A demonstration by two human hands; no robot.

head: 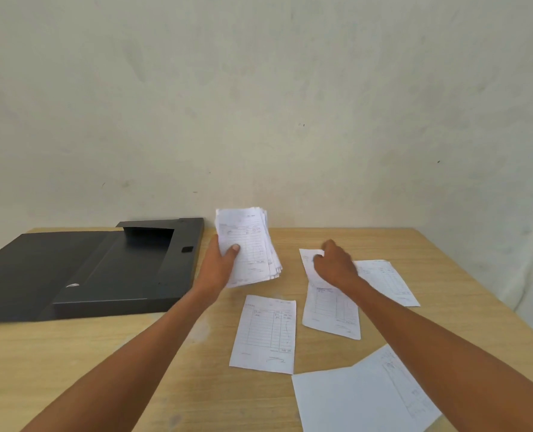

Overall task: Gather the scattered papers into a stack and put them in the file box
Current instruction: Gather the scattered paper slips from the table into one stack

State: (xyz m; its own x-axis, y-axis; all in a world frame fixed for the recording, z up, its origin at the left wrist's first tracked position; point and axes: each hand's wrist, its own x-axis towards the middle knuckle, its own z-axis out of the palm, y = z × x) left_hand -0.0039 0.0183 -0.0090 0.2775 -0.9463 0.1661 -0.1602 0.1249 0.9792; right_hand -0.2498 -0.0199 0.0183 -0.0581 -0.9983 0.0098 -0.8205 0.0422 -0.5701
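Observation:
My left hand (220, 263) holds a stack of printed white papers (249, 244) upright above the table, thumb across the front sheet. My right hand (335, 262) rests on a loose sheet (309, 260), fingers curled at its upper edge; I cannot see whether the sheet is pinched. More loose sheets lie flat on the table: one in the middle (265, 333), one under my right forearm (332, 310), one at the right (386, 280), and larger sheets near the front right (361, 397). The black file box (81, 269) lies open at the left.
The wooden table (134, 353) reaches a pale wall at the back. Its right edge runs diagonally near the rightmost sheets. The box's open lid (25, 260) spreads toward the left edge of the table.

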